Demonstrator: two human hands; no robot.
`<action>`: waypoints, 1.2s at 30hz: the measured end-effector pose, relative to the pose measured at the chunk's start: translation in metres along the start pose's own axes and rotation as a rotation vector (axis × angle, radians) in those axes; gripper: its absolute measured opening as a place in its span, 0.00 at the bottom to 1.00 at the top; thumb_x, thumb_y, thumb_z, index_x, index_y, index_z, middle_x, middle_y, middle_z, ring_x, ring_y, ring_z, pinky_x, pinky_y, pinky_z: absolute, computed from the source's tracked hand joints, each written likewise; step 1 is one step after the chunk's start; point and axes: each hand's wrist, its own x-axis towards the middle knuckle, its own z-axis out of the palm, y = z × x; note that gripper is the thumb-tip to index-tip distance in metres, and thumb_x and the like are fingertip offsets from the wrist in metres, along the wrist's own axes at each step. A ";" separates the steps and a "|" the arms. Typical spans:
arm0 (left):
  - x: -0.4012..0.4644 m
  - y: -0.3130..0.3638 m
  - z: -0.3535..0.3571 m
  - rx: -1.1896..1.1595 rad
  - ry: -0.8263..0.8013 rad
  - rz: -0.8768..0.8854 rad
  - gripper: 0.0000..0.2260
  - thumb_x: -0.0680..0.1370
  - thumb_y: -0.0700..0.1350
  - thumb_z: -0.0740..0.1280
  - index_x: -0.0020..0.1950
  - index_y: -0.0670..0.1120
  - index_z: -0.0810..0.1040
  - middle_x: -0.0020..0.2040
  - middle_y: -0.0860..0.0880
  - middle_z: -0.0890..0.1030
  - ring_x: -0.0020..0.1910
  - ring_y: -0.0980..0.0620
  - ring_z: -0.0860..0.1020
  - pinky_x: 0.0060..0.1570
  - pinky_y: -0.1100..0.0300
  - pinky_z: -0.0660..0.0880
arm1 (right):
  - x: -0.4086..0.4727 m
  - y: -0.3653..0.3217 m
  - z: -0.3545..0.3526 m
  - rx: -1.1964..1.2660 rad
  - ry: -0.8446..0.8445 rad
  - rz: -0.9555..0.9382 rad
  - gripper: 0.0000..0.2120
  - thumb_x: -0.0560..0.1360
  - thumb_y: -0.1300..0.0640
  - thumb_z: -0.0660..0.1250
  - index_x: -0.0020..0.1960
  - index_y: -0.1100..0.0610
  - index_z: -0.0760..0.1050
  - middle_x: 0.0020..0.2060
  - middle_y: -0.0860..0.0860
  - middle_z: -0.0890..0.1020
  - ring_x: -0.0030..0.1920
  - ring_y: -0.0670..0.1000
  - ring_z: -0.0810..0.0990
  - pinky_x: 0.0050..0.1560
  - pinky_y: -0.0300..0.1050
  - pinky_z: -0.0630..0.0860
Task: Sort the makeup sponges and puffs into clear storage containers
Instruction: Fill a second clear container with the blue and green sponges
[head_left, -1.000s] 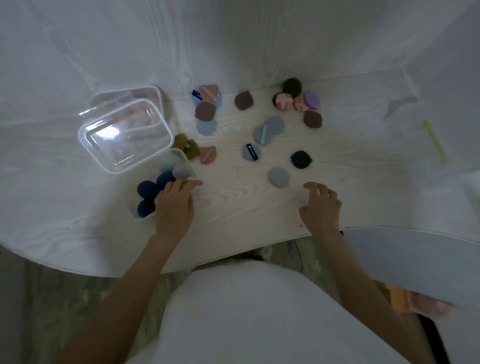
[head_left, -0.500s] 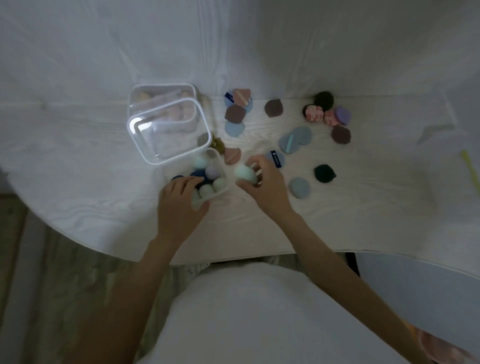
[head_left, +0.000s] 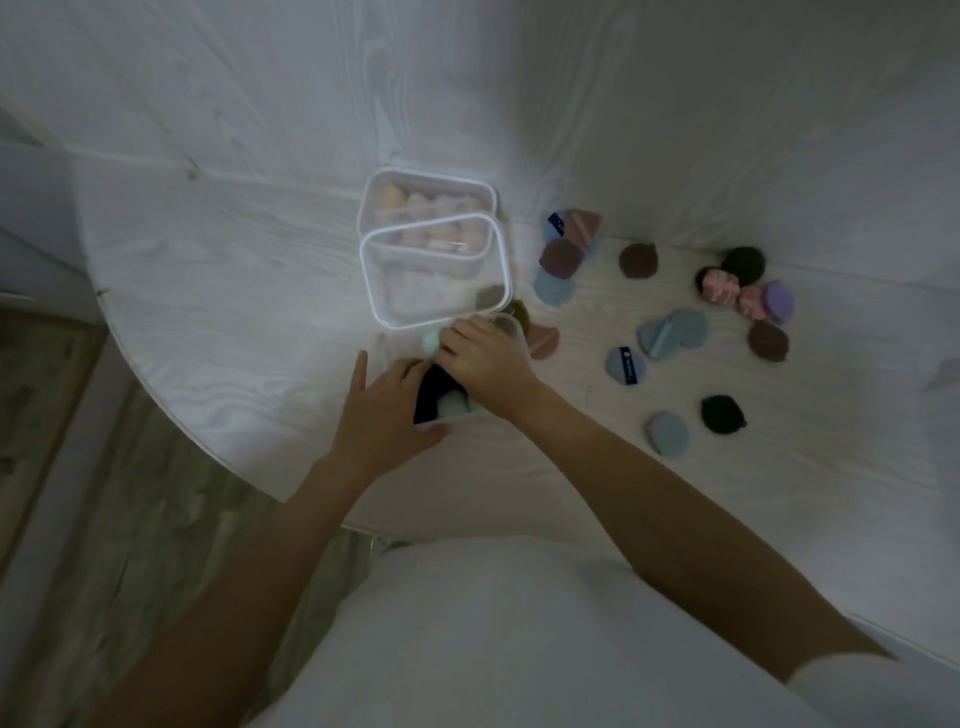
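So half a second back the right hand (head_left: 485, 358) was off to the right of the small clear container (head_left: 511, 332), pinching a pale mint sponge (head_left: 430, 340); now it's over the container with that sponge poking out at its fingertips, fingers curled down, though I can't tell for sure if the grip is on it. The left hand (head_left: 387, 410) was cupping the container's near edge and now lies flatter against its left side, fingers fairly straight, holding nothing.

Inside there are dark navy and pale mint egg-shaped sponges, soft and matte. Above it in the middle of the frame sits a rounded-rectangle clear lid (head_left: 434, 273) leaning on a second clear container (head_left: 426, 208) full of peach teardrop sponges. Flat round puffs (head_left: 670, 332) in blue, brown, dark green, pink and purple are scattered across the right side.

The counter (head_left: 234, 291) is white with wood grain and a curved edge; grey wood floor (head_left: 130, 493) shows lower left.
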 end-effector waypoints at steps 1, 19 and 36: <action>0.001 -0.001 0.001 -0.002 -0.004 -0.001 0.35 0.65 0.58 0.74 0.66 0.42 0.71 0.61 0.45 0.77 0.53 0.45 0.79 0.69 0.38 0.53 | -0.001 0.001 0.004 -0.001 -0.024 -0.009 0.07 0.65 0.67 0.66 0.30 0.58 0.75 0.28 0.53 0.76 0.31 0.53 0.75 0.36 0.44 0.68; 0.006 -0.001 0.009 -0.082 -0.160 0.014 0.36 0.69 0.56 0.71 0.72 0.44 0.63 0.69 0.46 0.69 0.65 0.47 0.71 0.71 0.43 0.44 | 0.007 -0.003 0.001 0.080 -0.330 0.191 0.13 0.54 0.66 0.77 0.29 0.56 0.73 0.23 0.51 0.76 0.24 0.52 0.75 0.29 0.41 0.71; 0.072 0.120 0.009 -0.244 0.112 0.327 0.14 0.75 0.49 0.61 0.57 0.45 0.77 0.58 0.45 0.79 0.59 0.45 0.74 0.56 0.53 0.71 | -0.191 0.093 -0.069 0.259 0.004 0.870 0.15 0.74 0.56 0.58 0.55 0.57 0.79 0.47 0.55 0.83 0.49 0.59 0.78 0.50 0.46 0.68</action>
